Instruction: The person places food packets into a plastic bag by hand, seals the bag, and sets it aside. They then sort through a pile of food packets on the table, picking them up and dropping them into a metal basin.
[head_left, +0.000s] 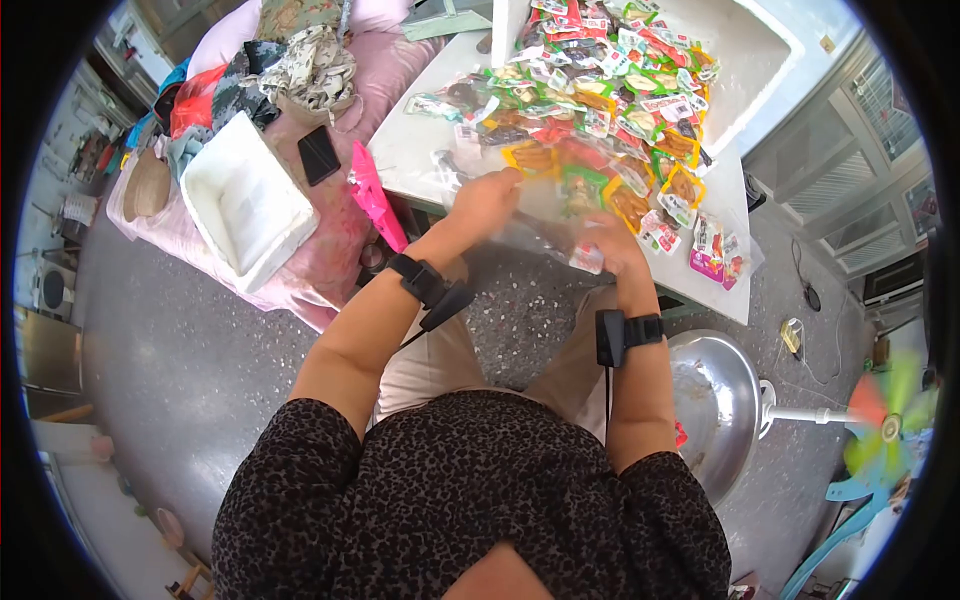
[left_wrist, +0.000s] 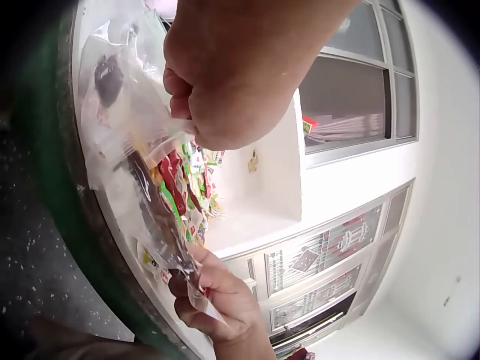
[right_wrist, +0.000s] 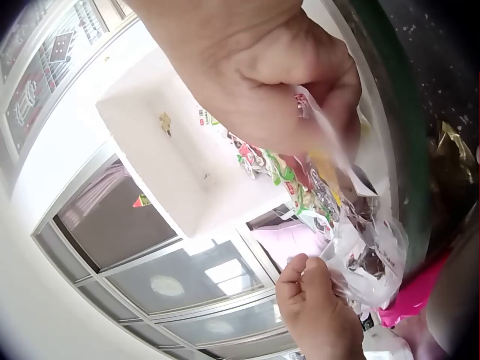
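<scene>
A clear plastic bag (left_wrist: 124, 112) with dark pieces in it is gripped at its edge by my left hand (head_left: 484, 208). My right hand (head_left: 612, 247) pinches a clear packet with dark contents (left_wrist: 161, 217), which stretches between the two hands over the table's near edge. In the right wrist view my right hand (right_wrist: 281, 82) curls round the packet's white end, and my left hand (right_wrist: 319, 307) holds the bag (right_wrist: 375, 262). Many colourful small packets (head_left: 640, 100) lie piled just beyond the hands.
A white foam box (head_left: 770, 60) lies on the table's far right. Left, a bed holds another foam box (head_left: 245, 200), a black phone (head_left: 319, 155) and clothes. A pink packet (head_left: 375, 197) is at the table's left edge. A metal basin (head_left: 710, 400) and a fan (head_left: 890, 428) stand right.
</scene>
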